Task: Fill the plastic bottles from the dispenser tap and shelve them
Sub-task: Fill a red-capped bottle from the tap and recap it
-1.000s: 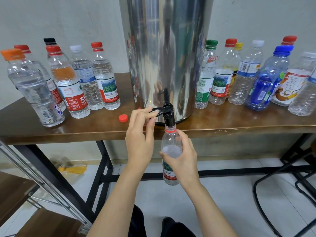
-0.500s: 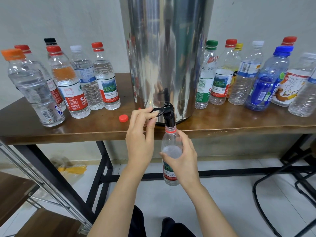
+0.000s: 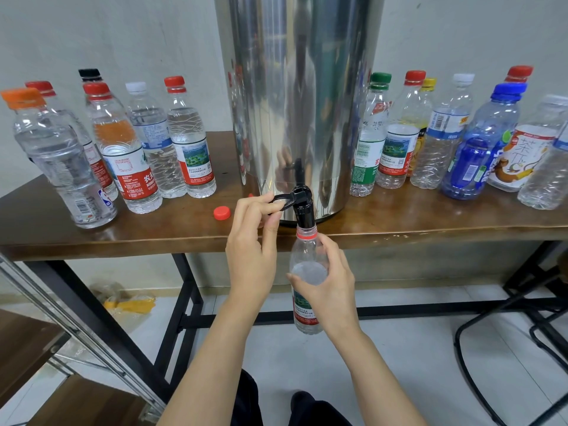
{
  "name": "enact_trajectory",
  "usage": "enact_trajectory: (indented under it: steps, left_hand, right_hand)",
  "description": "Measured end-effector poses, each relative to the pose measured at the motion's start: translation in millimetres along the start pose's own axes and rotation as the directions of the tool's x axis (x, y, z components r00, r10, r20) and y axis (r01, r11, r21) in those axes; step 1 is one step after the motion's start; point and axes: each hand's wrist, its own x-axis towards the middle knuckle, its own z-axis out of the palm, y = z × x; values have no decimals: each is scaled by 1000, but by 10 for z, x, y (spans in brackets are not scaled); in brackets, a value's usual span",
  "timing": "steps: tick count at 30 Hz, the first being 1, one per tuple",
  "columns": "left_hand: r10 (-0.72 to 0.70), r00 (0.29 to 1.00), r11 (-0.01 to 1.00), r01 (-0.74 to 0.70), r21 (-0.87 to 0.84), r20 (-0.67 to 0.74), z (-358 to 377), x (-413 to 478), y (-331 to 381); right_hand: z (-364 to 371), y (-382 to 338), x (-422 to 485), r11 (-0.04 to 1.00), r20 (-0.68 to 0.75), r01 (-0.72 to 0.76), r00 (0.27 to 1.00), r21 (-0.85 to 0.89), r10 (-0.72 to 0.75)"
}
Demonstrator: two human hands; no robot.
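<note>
Below the front edge of the surface [image 3: 430,224], your right hand [image 3: 333,292] has its fingers [image 3: 334,253] curled round the uncapped bottle [image 3: 302,256], mouth under the black tap [image 3: 305,212], while your left hand [image 3: 250,256] pinches the dispenser [image 3: 301,87] lever [image 3: 283,198].

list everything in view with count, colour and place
cylindrical steel dispenser: one, silver, table centre
plastic tap with lever: one, black, low on dispenser front
left group of capped plastic bottles: six, clear; orange, red, black, white caps; table left of dispenser
right group of capped plastic bottles: about eight, clear or blue; table right of dispenser
open plastic bottle: one, clear, red neck ring, held under tap, partly filled
loose round cap: one, red, table left of tap
wooden table: one, brown top, black metal legs
crumpled wrapper: one, yellow, floor under table
wooden shelf boards: two, brown, lower left
left hand: pinching tap lever
right hand: gripping open bottle
</note>
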Motion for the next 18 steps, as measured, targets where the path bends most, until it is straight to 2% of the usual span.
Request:
enact_trajectory:
  steps: [18]
  left_hand:
    - [5,1000,1000,-5,6,-3,-1,3,12]
  right_hand:
    - [2,28,-1,1000,-9,28,1000,7,-28]
